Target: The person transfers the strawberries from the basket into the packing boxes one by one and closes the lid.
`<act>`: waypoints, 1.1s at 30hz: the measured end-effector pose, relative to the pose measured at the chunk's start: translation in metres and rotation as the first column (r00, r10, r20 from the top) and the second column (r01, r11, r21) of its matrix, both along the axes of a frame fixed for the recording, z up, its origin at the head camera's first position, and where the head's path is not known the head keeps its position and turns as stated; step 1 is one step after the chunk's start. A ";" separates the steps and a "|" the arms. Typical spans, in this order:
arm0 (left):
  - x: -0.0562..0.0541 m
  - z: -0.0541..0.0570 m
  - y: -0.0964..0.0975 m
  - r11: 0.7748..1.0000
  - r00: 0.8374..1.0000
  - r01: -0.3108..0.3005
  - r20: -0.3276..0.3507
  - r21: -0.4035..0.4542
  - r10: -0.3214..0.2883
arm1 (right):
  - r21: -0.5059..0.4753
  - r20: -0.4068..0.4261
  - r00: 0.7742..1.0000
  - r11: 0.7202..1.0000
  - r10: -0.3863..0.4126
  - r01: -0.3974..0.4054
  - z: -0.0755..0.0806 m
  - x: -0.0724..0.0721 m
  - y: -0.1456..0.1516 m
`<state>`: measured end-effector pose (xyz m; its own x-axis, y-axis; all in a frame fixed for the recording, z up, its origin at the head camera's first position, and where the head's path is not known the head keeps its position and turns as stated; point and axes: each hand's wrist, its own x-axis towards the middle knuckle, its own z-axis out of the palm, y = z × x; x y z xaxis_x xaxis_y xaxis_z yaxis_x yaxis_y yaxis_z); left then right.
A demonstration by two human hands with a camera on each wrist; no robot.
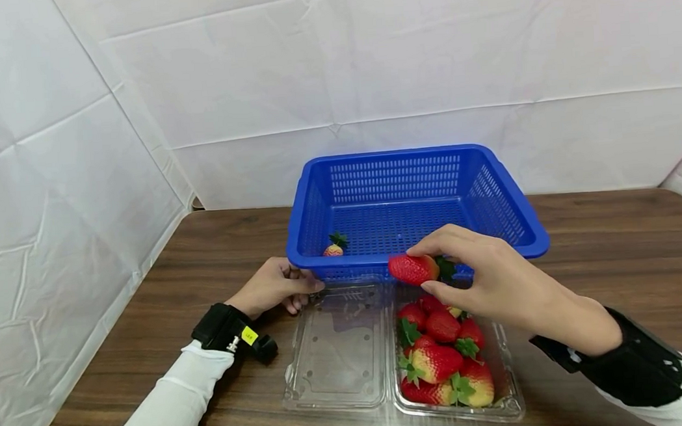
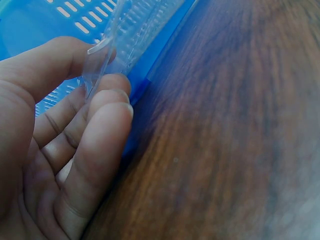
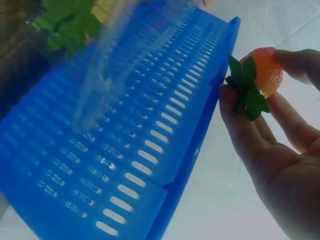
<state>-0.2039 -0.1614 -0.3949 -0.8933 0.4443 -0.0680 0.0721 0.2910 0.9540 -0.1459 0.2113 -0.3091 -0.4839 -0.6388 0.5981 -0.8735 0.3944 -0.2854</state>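
My right hand [image 1: 485, 272] pinches a red strawberry [image 1: 411, 269] between thumb and fingers, above the near rim of the blue basket [image 1: 418, 256]. Its green leaves [image 3: 248, 87] show in the right wrist view. Below that hand, several strawberries [image 1: 442, 327] fill the right half of an open clear plastic clamshell box [image 1: 507, 401]. At the left, my left hand [image 1: 278, 285] pinches the far corner of the box's flat lid [image 1: 343, 349]. In the left wrist view, thumb and fingertips meet on the clear plastic edge [image 2: 97, 62].
One strawberry [image 1: 334, 246] lies inside the basket at its near left corner. The basket stands behind the clamshell box on a brown wooden table [image 1: 231, 239]. White cloth walls [image 1: 332, 63] enclose the back and left side.
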 end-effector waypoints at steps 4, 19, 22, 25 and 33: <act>0.000 -0.001 0.000 1.000 1.000 -0.005 -0.003 -0.007 0.005 | -0.011 0.000 0.999 0.999 0.046 -0.046 -0.003 0.003 0.000; 0.000 0.000 -0.001 1.000 1.000 -0.006 -0.009 -0.009 0.006 | 0.001 0.025 0.994 0.995 0.104 -0.104 -0.025 0.009 0.006; 0.000 0.000 0.000 1.000 1.000 -0.006 -0.009 -0.007 0.006 | 0.004 0.015 0.994 0.994 0.109 -0.109 -0.029 0.008 0.007; 0.000 0.000 0.000 1.000 1.000 -0.008 -0.006 -0.008 0.008 | 0.008 0.011 0.994 0.994 0.110 -0.110 -0.032 0.007 0.008; 0.001 0.001 0.000 1.000 1.000 -0.012 -0.001 -0.009 0.012 | 0.045 -0.011 0.996 0.995 0.088 -0.087 -0.040 0.004 0.006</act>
